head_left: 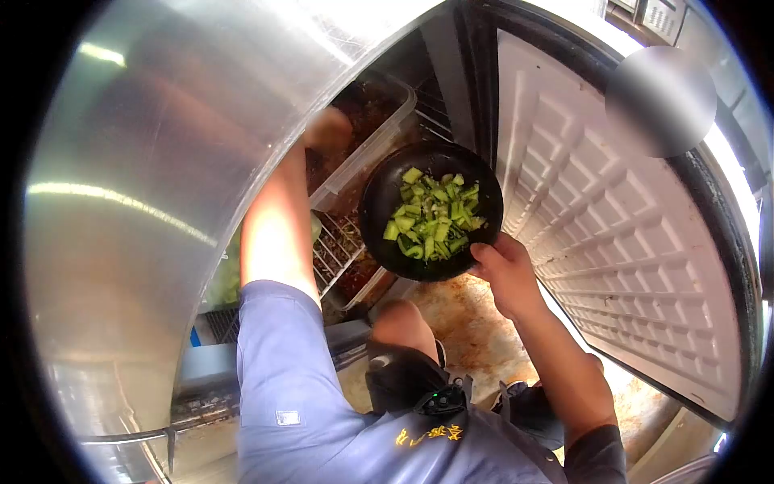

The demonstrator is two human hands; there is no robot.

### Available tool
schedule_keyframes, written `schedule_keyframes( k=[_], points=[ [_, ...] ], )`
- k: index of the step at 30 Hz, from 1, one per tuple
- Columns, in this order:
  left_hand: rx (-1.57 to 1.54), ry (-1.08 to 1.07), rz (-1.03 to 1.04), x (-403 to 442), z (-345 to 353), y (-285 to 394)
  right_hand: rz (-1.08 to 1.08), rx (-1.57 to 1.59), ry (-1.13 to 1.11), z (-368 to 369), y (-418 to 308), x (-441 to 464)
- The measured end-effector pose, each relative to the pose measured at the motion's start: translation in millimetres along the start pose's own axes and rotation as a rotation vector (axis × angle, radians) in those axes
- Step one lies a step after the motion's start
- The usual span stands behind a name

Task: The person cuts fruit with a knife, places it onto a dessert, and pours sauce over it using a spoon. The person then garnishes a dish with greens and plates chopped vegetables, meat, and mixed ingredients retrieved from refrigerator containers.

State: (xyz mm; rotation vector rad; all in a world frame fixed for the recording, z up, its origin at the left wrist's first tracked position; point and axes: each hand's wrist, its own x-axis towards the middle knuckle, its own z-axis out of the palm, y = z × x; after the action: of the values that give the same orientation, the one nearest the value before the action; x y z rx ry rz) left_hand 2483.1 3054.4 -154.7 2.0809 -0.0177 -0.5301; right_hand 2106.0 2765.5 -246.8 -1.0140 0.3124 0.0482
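Observation:
My right hand (509,273) grips the rim of a round black bowl (379,234), thumb over the edge. Inside it lie chopped green vegetable pieces (435,214), kind uncertain. My left arm reaches into the open refrigerator, where my left hand (329,131) is blurred over a clear plastic container (367,153) of dark reddish food. Its fingers are too smeared to read. The bowl is just to the right of that container, in front of the opening.
The refrigerator door (613,218), with its ribbed white inner panel, stands open on the right. A wire shelf (334,250) shows beneath the container, with another reddish-filled tub below. A steel surface (161,161) curves across the left. The floor (476,323) is stained.

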Motion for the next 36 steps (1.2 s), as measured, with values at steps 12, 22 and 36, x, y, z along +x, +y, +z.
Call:
schedule_keyframes(
  k=[12, 22, 36],
  points=[
    [-0.057, -0.353, 0.464, -115.8, 63.9, 84.8, -0.025, -0.03, -0.002, 9.2, 10.5, 5.8],
    [0.882, -0.299, 0.633, -175.5, 168.6, 89.2, 0.069, -0.031, 0.018, -0.3, 20.5, 6.6],
    [0.856, 0.186, -0.032, -48.2, 112.7, 23.2, 0.03, -0.013, 0.079, 9.5, 6.1, -4.3]
  ],
)
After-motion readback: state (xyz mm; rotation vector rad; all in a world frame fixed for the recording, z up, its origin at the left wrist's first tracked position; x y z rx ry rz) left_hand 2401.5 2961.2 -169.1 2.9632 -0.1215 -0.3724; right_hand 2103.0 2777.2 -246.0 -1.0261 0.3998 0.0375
